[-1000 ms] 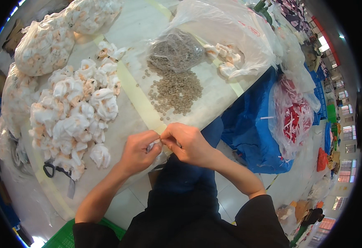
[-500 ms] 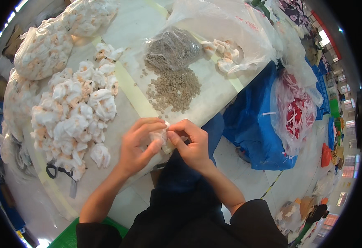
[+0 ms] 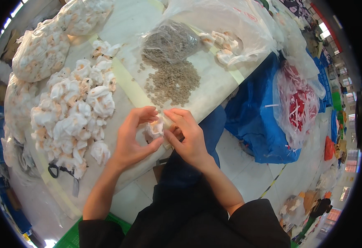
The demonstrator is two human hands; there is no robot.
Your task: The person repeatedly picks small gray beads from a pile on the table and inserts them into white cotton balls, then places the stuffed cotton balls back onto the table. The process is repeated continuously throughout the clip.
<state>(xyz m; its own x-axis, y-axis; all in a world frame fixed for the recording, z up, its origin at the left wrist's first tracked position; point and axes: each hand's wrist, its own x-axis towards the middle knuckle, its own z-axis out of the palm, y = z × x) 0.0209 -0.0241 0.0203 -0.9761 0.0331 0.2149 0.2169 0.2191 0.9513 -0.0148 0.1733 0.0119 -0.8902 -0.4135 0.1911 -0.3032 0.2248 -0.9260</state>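
Note:
A small crumpled white fabric piece (image 3: 155, 128) with a pale orange patch sits in the curve of my left hand (image 3: 127, 136), over the table's near edge. The thumb and forefinger of that hand bow around it. Close on its right side is my right hand (image 3: 189, 138), fingers bent and thumb drawn in toward them; whatever they pinch is hidden. Just beyond both hands lies a heap of small grey-brown beads or rings (image 3: 174, 84). To the left spreads a large pile of similar white pieces (image 3: 75, 111).
A clear bag of the small grey-brown pieces (image 3: 170, 41) stands behind the heap. Filled bags of white pieces (image 3: 40, 53) line the far left. A thin plastic bag (image 3: 226, 16) lies at the back. Right of the table is a blue sack (image 3: 255, 120) with red scraps in plastic (image 3: 298, 109).
The fingers of my left hand have opened wider around the white piece, showing more of it. My right forefinger has stretched out and lifted off it.

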